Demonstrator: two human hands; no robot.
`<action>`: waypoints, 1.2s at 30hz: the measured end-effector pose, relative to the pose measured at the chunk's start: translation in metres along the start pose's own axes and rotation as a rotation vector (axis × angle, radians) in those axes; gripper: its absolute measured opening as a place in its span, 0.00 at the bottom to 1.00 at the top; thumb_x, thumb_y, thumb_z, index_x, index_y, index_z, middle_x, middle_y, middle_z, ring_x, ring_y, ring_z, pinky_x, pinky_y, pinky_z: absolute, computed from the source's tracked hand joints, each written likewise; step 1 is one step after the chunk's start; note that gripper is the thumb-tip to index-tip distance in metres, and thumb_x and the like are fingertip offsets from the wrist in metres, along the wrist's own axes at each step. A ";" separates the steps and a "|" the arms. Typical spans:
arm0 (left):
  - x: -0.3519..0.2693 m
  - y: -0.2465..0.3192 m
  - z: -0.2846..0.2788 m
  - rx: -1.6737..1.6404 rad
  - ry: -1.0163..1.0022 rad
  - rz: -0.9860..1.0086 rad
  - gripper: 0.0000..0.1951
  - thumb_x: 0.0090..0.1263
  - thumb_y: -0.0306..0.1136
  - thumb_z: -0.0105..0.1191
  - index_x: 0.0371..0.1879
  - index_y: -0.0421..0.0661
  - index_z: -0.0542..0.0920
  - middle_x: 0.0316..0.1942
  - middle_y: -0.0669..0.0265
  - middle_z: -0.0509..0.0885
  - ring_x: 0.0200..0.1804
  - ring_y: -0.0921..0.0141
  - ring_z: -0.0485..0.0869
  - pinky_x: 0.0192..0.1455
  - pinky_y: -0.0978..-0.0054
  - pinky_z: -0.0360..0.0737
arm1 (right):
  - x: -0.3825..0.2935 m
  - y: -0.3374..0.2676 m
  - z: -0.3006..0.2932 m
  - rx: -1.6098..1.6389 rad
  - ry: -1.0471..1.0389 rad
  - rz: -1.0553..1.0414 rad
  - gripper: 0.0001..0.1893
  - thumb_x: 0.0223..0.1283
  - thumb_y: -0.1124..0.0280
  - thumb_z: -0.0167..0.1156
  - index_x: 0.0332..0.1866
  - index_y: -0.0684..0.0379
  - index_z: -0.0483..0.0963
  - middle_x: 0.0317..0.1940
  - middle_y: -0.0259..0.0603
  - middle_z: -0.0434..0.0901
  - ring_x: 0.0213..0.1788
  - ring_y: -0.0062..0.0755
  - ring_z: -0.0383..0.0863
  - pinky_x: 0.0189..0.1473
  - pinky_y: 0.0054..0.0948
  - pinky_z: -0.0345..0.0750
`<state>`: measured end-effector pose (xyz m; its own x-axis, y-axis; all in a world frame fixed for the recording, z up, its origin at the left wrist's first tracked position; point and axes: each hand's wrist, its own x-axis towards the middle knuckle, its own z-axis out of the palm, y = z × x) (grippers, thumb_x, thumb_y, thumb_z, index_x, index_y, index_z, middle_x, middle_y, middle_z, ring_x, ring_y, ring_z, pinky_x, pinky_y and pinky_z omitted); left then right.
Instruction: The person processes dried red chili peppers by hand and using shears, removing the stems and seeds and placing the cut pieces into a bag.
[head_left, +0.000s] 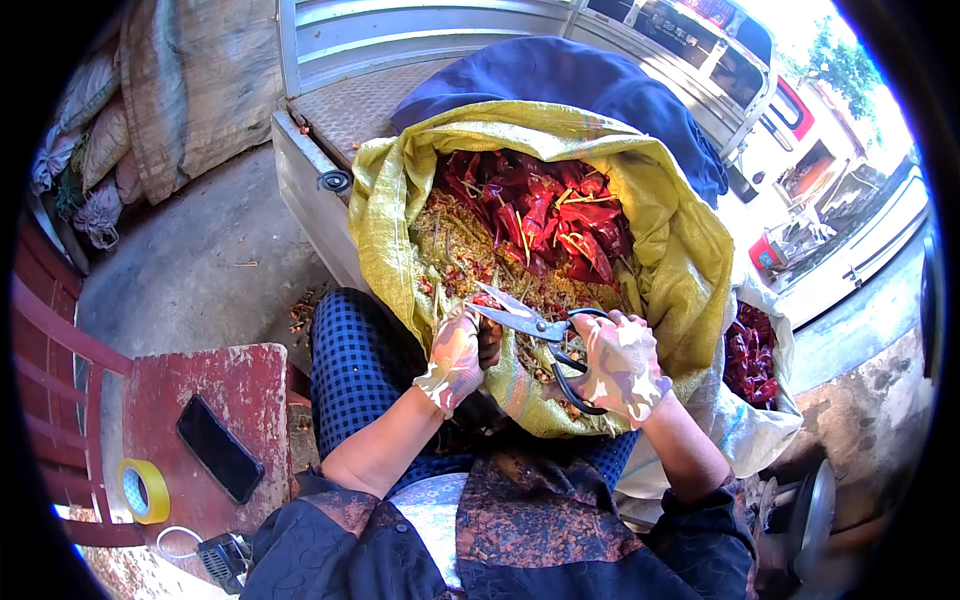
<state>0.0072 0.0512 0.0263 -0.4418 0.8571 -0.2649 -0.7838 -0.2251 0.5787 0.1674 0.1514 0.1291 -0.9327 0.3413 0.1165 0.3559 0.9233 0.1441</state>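
My left hand, in a camouflage-patterned glove, grips a dried red chili pepper, mostly hidden by the fingers. My right hand, gloved alike, holds black-handled scissors with the blades parted around the chili. Both hands are over the near side of a wide yellow woven sack with its rim rolled outward. Inside it, a pile of dried red chilies with pale stems lies at the far side, and loose seeds and stem bits cover the left and near parts.
A white woven sack of red chilies stands at the right. To the left, a worn red wooden chair bears a black phone and yellow tape roll. Dark blue cloth lies behind the yellow sack, on a metal truck bed.
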 end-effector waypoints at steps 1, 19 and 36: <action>-0.003 0.001 0.006 -0.008 0.060 -0.016 0.15 0.73 0.42 0.33 0.23 0.52 0.68 0.15 0.74 0.64 0.12 0.79 0.56 0.15 0.81 0.54 | 0.001 0.000 -0.001 -0.005 0.007 -0.017 0.35 0.30 0.36 0.66 0.37 0.56 0.73 0.28 0.42 0.77 0.36 0.45 0.78 0.39 0.40 0.73; -0.003 -0.004 -0.010 0.034 -0.157 -0.101 0.12 0.70 0.40 0.42 0.26 0.49 0.71 0.14 0.77 0.60 0.13 0.82 0.55 0.14 0.84 0.51 | -0.001 0.009 -0.001 0.115 -0.097 -0.016 0.26 0.41 0.46 0.67 0.37 0.56 0.71 0.19 0.42 0.75 0.24 0.48 0.78 0.27 0.38 0.74; 0.001 0.005 -0.018 -0.071 -0.437 -0.072 0.15 0.67 0.43 0.44 0.35 0.43 0.74 0.18 0.71 0.68 0.17 0.78 0.63 0.20 0.81 0.60 | -0.018 0.086 0.040 -0.007 -0.180 0.325 0.18 0.51 0.55 0.61 0.39 0.59 0.76 0.28 0.50 0.80 0.32 0.48 0.81 0.35 0.39 0.78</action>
<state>-0.0053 0.0423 0.0154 -0.1706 0.9837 0.0570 -0.8406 -0.1755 0.5124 0.2129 0.2317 0.1002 -0.7661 0.6425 -0.0177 0.6349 0.7608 0.1347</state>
